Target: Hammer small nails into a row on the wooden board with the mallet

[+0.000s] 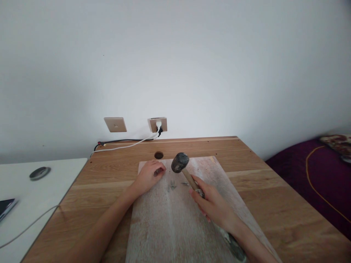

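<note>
My right hand (212, 204) is closed round the wooden handle of a hammer (181, 163), whose dark round head hangs above a pale weathered board (170, 219). My left hand (150, 174) rests on the board's far left part with its fingers curled; what is in them, if anything, I cannot make out. Several small nails (172, 185) lie on the board between the two hands, just below the hammer head.
The board lies on a wooden desk (274, 204) with a round cable hole (158, 155). Wall sockets and cables sit at the back. A white table (33, 197) with a cable stands left; a purple bed cover (315, 175) lies right.
</note>
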`<state>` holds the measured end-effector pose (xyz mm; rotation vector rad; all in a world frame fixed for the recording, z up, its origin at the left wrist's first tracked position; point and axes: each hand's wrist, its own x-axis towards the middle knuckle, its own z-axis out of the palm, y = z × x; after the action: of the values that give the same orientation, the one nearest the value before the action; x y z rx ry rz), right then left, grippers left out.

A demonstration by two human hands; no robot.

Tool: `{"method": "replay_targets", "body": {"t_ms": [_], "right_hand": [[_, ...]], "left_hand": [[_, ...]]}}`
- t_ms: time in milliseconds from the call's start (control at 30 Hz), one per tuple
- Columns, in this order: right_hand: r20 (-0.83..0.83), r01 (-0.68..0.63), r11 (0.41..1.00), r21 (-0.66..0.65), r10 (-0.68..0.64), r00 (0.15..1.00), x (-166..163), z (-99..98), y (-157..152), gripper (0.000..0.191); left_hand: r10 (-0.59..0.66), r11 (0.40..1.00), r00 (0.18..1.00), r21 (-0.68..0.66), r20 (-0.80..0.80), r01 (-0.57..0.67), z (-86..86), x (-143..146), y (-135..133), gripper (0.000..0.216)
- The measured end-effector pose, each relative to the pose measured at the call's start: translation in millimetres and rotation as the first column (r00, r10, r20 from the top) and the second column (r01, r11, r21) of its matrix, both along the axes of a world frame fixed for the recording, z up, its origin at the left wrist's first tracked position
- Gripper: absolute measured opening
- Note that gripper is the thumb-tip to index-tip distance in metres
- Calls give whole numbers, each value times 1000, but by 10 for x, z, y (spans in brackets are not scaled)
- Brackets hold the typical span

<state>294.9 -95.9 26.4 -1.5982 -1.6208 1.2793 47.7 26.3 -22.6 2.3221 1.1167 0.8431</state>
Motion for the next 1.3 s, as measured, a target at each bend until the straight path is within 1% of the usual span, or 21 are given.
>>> {"method": "replay_targets", "body": {"t_ms": [133, 167, 300, 400, 500, 600, 667, 733, 767, 800, 833, 867, 900, 933, 967, 1000, 1033, 1167, 1200, 1233, 1300], "right_hand": [[23, -36, 999, 25, 35, 999, -50, 20, 33, 50], [34, -51, 998, 48, 49, 998, -75, 29, 50, 47], [96, -138, 973, 183, 122, 988, -188, 58, 121, 43], [172, -192, 950, 246, 152, 973, -242, 51, 144, 41], [207, -215, 946, 243, 166, 964, -254, 30, 148, 40], [219, -229, 939, 256, 174, 960, -232, 18, 157, 41], [212, -236, 935, 264, 183, 960, -199, 19, 166, 42], [179, -213, 943, 256, 170, 969, -155, 26, 167, 44], [160, -183, 952, 244, 146, 976, -130, 30, 163, 45], [142, -142, 963, 229, 111, 984, -103, 34, 155, 46], [125, -98, 973, 209, 73, 990, -77, 36, 145, 47], [107, -58, 982, 182, 39, 993, -50, 37, 133, 48], [91, -27, 988, 152, 13, 996, -23, 36, 120, 48], [75, -6, 992, 124, -4, 997, 4, 32, 107, 49], [62, 7, 995, 100, -13, 998, 31, 26, 94, 50], [53, 11, 997, 80, -15, 998, 58, 17, 81, 51], [50, 12, 998, 70, -16, 999, 85, 7, 66, 52], [53, 7, 997, 73, -11, 999, 182, -24, 4, 51], [50, 10, 997, 74, -14, 999, 199, -25, -9, 51], [46, 14, 997, 69, -17, 999, 213, -22, -21, 51], [40, 25, 998, 53, -27, 999, 226, -7, -35, 52]], "left_hand": [[19, 1000, 1000, -15, 4, -19, 11, 14, -6, 11], [30, 999, 1000, -23, 7, -30, 13, 16, -8, 15], [85, 996, 996, -36, 21, -85, 16, 15, -9, 55], [107, 994, 994, -32, 25, -107, 3, 8, 8, 64], [103, 995, 995, -18, 17, -103, -12, 2, 25, 70], [104, 994, 995, 25, -5, -103, 2, -24, -6, 71], [118, 991, 993, 72, -30, -115, 46, -60, -84, 63], [127, 986, 990, 119, -59, -120, 117, -100, -208, 52], [100, 986, 991, 145, -88, -87, 158, -115, -282, 44], [36, 983, 989, 185, -145, -9, 197, -124, -357, 36], [-55, 966, 971, 235, -233, 111, 232, -124, -431, 28], [-149, 924, 929, 286, -339, 253, 261, -116, -499, 21], [-218, 862, 867, 329, -447, 386, 281, -99, -559, 18], [-252, 795, 805, 359, -538, 489, 293, -77, -608, 19], [-259, 744, 760, 379, -596, 550, 298, -52, -647, 19], [-252, 722, 744, 392, -618, 570, 297, -28, -674, 20], [-246, 718, 743, 399, -622, 571, 295, -6, -691, 20], [-262, 724, 749, 389, -609, 570, 299, 41, -647, 20], [-262, 743, 767, 385, -585, 547, 301, 50, -605, 19], [-250, 785, 806, 375, -536, 493, 301, 62, -550, 18], [-168, 894, 908, 329, -383, 304, 284, 99, -410, 17]]}}
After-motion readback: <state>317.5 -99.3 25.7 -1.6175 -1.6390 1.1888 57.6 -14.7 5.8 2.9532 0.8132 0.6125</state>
